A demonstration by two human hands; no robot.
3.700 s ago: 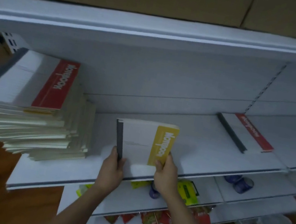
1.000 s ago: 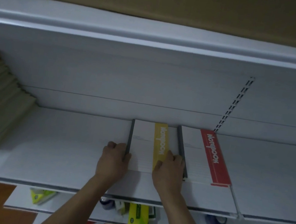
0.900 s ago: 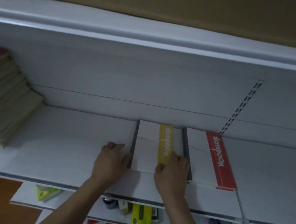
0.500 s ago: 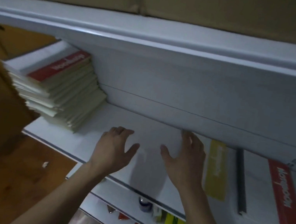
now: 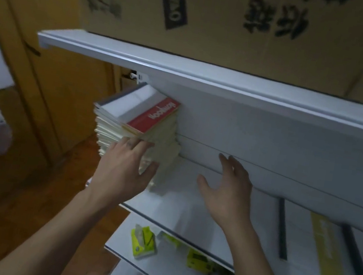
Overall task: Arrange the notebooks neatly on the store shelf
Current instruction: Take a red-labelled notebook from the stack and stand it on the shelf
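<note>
Leaning stack of cream-paged notebooks [image 5: 141,122], red-banded cover on top, at white metal shelf's [image 5: 176,208] left end. My left grip [image 5: 122,173] spread, fingers against its near face; right grip [image 5: 226,192] spread, empty, near. I'd lift the top copy level, steadying the pile.

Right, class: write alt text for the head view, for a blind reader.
A person's left hand touches a tall stack of notebooks at the left of the shelf; the right hand hovers open beside it. A yellow-banded notebook lies flat further right.
</note>
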